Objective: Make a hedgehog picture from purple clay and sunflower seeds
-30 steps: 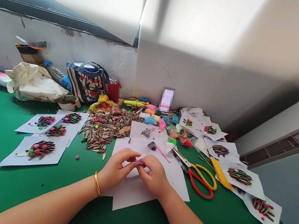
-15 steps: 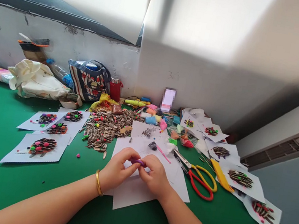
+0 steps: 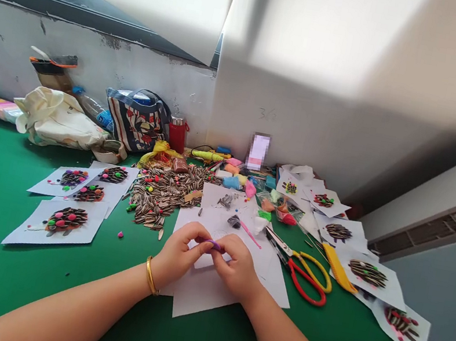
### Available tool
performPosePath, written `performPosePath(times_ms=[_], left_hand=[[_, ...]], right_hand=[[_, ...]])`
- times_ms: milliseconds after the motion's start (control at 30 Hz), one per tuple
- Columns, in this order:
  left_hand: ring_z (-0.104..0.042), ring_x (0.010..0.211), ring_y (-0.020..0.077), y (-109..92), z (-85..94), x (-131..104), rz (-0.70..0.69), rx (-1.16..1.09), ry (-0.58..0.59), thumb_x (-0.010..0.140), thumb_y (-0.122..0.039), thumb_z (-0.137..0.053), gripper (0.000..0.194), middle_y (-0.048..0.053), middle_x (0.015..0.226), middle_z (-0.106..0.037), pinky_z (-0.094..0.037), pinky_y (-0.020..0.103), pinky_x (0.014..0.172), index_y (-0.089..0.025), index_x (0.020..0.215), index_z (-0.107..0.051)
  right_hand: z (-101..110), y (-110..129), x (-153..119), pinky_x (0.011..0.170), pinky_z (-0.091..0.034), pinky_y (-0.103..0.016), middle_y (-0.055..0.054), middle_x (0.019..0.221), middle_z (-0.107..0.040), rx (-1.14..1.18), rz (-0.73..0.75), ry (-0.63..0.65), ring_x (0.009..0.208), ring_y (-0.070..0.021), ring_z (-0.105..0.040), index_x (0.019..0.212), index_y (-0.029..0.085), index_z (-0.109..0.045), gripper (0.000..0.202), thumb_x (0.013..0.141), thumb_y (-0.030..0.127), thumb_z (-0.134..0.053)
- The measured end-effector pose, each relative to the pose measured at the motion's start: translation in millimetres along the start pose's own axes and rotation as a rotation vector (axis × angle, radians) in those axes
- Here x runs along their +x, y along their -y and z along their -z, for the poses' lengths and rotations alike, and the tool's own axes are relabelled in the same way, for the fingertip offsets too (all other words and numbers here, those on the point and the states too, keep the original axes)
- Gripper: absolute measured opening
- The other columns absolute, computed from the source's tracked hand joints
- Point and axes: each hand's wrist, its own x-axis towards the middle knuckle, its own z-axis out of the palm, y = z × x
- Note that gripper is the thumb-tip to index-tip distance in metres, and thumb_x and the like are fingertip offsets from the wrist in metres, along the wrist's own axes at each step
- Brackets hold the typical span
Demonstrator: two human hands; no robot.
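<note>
Between the fingertips of my left hand [image 3: 184,251] and my right hand [image 3: 234,264] is a small purple piece of modelling clay [image 3: 214,244]. Both hands pinch it, thumbs nearly touching, just above white paper sheets [image 3: 190,305]. Beyond my fingers, a pink modelling tool [image 3: 251,234] lies on the paper beside a dark lump of clay [image 3: 234,221]. A heap of striped sunflower seeds [image 3: 162,194] spreads to the upper left of my hands. Scissors [image 3: 309,276] with red and yellow handles rest right of my right hand.
Paper cards with seed hedgehogs lie at left [image 3: 57,223] and right [image 3: 377,276]. A yellow cutter [image 3: 337,266] lies beside the scissors. Coloured clay lumps [image 3: 232,182], a phone [image 3: 258,151], a striped bag [image 3: 136,122] and a cream bag [image 3: 58,120] line the wall.
The purple clay is turned slightly between my fingertips, and more of it shows now. My hands stay in nearly the same place; the view has shifted a little.
</note>
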Motion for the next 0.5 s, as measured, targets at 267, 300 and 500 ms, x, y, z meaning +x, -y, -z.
performPosePath(times_ms=[267,300,500], left_hand=[[-0.059,0.078,0.0164,-0.4,0.9,0.5,0.040,0.004,0.056,0.087,-0.035,-0.063,0.017,0.004,0.081,-0.066,-0.047,0.029,0.071,-0.019,0.083,-0.069],[-0.059,0.076,0.0163,-0.2,1.1,0.6,0.062,0.001,0.049,0.087,-0.035,-0.063,0.018,0.003,0.079,-0.066,-0.047,0.028,0.069,-0.019,0.080,-0.068],[-0.063,0.074,0.0162,3.5,0.0,2.3,0.175,-0.162,0.052,0.085,-0.039,-0.063,0.023,0.005,0.083,-0.068,-0.051,0.028,0.067,-0.018,0.085,-0.070]], right_hand=[[-2.6,-2.4,-3.1,0.070,-0.043,-0.031,-0.001,0.073,-0.061,0.006,-0.042,-0.004,0.074,-0.0167,-0.054,0.079,0.022,-0.063,0.010,0.086,0.021,-0.056],[-2.5,-2.2,-3.1,0.070,-0.043,-0.031,-0.001,0.073,-0.061,0.008,-0.045,0.003,0.074,-0.0168,-0.055,0.080,0.022,-0.064,0.010,0.086,0.022,-0.057],[-2.1,-3.4,-2.3,0.073,-0.044,-0.031,-0.001,0.077,-0.064,0.033,-0.077,0.027,0.076,-0.0164,-0.057,0.082,0.023,-0.067,0.013,0.090,0.026,-0.057]])
